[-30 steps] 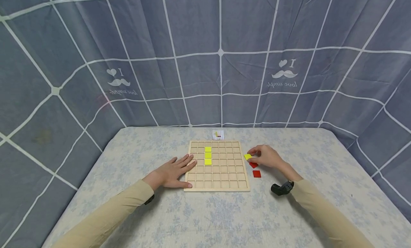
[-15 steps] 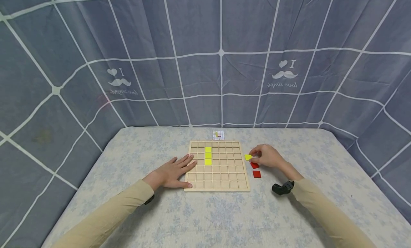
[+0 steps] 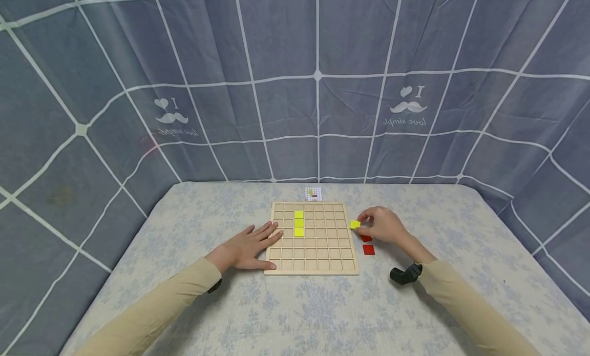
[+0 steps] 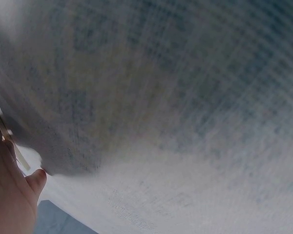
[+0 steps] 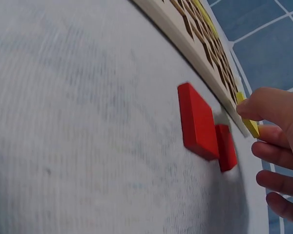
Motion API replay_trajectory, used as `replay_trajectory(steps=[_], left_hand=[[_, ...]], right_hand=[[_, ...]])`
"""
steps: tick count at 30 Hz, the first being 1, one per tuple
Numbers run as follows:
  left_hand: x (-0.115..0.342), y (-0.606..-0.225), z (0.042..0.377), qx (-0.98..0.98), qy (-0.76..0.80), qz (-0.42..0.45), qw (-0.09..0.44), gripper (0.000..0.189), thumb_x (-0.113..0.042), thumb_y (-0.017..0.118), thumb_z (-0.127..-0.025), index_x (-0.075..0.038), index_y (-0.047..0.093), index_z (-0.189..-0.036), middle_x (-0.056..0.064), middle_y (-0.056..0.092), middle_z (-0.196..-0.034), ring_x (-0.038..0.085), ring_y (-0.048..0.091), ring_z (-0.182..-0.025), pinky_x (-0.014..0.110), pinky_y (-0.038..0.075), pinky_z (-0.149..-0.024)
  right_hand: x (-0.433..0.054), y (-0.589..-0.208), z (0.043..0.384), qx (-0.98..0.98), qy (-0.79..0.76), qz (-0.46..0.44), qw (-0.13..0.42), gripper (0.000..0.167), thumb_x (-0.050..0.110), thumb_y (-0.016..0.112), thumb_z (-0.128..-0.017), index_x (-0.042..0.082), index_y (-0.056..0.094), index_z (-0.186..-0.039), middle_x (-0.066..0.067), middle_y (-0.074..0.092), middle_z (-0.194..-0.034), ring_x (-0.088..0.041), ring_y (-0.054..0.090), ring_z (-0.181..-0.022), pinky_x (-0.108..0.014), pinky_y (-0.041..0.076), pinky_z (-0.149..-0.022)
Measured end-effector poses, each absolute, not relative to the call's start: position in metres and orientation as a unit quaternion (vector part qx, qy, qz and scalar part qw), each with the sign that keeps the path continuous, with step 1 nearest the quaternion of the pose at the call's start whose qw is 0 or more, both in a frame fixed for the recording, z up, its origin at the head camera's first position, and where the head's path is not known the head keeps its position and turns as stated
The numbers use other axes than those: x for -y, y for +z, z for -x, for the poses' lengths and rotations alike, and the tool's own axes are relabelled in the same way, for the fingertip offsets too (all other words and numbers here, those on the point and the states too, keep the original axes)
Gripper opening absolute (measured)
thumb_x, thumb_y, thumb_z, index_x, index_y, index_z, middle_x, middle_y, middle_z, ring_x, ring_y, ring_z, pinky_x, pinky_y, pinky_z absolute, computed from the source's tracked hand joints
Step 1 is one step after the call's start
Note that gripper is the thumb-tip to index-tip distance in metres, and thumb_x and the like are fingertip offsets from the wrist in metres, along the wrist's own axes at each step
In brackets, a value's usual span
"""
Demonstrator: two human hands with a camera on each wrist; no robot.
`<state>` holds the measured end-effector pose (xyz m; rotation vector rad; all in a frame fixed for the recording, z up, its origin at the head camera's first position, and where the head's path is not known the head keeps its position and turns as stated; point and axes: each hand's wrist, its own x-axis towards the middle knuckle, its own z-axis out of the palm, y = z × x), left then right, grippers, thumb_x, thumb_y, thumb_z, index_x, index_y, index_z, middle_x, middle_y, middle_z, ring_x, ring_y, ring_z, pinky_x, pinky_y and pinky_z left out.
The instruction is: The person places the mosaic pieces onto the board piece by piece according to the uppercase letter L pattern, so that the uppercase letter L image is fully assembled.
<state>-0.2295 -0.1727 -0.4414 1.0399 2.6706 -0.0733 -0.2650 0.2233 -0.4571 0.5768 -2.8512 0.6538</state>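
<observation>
My left hand (image 3: 249, 247) lies flat with fingers spread, its fingertips and thumb on the left edge of the wooden grid board (image 3: 318, 266). Three yellow square tiles (image 3: 299, 223) fill a column of cells in the board's upper left part. Just right of the board, my right hand (image 3: 383, 225) pinches another yellow tile (image 5: 253, 127) between thumb and finger. Below that hand are two red tiles on the cloth, the nearer red tile (image 3: 369, 250) in full view and the farther red tile (image 5: 226, 147) partly covered by the hand in the head view.
A small printed grid card (image 3: 313, 193) lies behind the board, with yellow and dark red marks. The patterned tablecloth (image 3: 295, 315) spreads around the board. A blue curtain (image 3: 286, 110) with white lines hangs behind the table and at the sides.
The pinched yellow tile has shifted and turned slightly in my right fingers, near the board's right edge. My left hand and the tiles on the board stay where they were.
</observation>
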Motion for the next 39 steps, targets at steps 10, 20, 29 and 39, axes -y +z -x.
replay_trajectory(steps=[10, 20, 29, 39], left_hand=[[0.173, -0.441, 0.229, -0.922, -0.027, -0.360, 0.138, 0.087, -0.070, 0.041, -0.090, -0.023, 0.011, -0.157, 0.005, 0.003, -0.164, 0.023, 0.006, -0.151, 0.055, 0.017, -0.119], [0.174, -0.440, 0.229, -0.923, -0.027, -0.358, 0.142, 0.087, -0.071, 0.041, -0.090, -0.024, 0.010, -0.157, 0.004, 0.002, -0.164, 0.023, 0.005, -0.151, 0.055, 0.017, -0.119], [0.173, -0.440, 0.230, -0.922, -0.026, -0.359, 0.144, 0.087, -0.070, 0.041, -0.090, -0.024, 0.010, -0.157, 0.004, 0.002, -0.164, 0.023, 0.005, -0.151, 0.055, 0.017, -0.119], [0.172, -0.441, 0.231, -0.924, -0.025, -0.349, 0.153, 0.088, -0.073, 0.040, -0.089, -0.026, 0.009, -0.157, 0.002, 0.000, -0.164, 0.021, 0.003, -0.151, 0.054, 0.015, -0.120]], right_hand=[[-0.200, -0.451, 0.258, 0.947, 0.229, -0.214, 0.064, 0.026, 0.035, 0.080, -0.074, 0.015, 0.075, -0.089, 0.004, 0.068, -0.082, -0.008, 0.057, -0.072, -0.025, 0.046, -0.062], [-0.168, -0.452, 0.259, 0.936, 0.236, -0.253, 0.067, 0.024, 0.038, 0.082, -0.073, 0.019, 0.075, -0.087, 0.008, 0.068, -0.079, -0.004, 0.056, -0.069, -0.022, 0.046, -0.062], [-0.138, -0.456, 0.257, 0.926, 0.255, -0.274, 0.050, 0.023, 0.038, 0.081, -0.073, 0.020, 0.075, -0.087, 0.011, 0.069, -0.081, -0.004, 0.054, -0.073, -0.021, 0.045, -0.066], [-0.107, -0.452, 0.254, 0.917, 0.260, -0.300, 0.034, 0.025, 0.038, 0.082, -0.073, 0.019, 0.077, -0.088, 0.011, 0.071, -0.083, -0.002, 0.056, -0.073, -0.018, 0.046, -0.066]])
